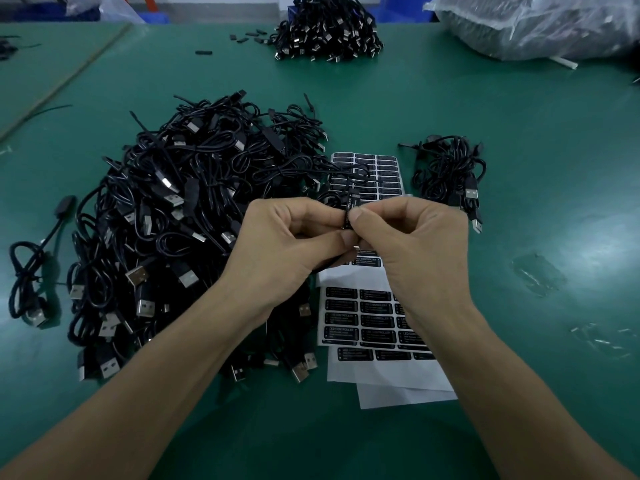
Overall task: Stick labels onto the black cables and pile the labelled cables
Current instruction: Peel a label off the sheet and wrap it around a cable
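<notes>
A: Entry, head view. What are the hands doing?

B: Left hand (291,237) and right hand (412,237) are meeting above the label sheets (363,317). Both sets of fingers (360,216) are curling in and pinching one black cable (347,218) at its thick inline piece, thumbs pressing from the near side.

A: And the label?

B: A black label (354,201) with white print is sitting on that piece, just above the right thumb. I cannot tell how far it is wrapping round.

A: Where is the rest of the cable lying?

B: It is looping away from the fingers, over the far label sheet (384,168).

A: Other stock?

B: A large heap of USB cables (173,220) is lying left of the hands on the green desk (519,375). A small cable pile (450,171) is sitting to the right, well apart from the heap. One single cable (27,271) is lying at the far left. Another cable mound (325,29) and a clear plastic bag (536,26) are sitting at the far edge.
</notes>
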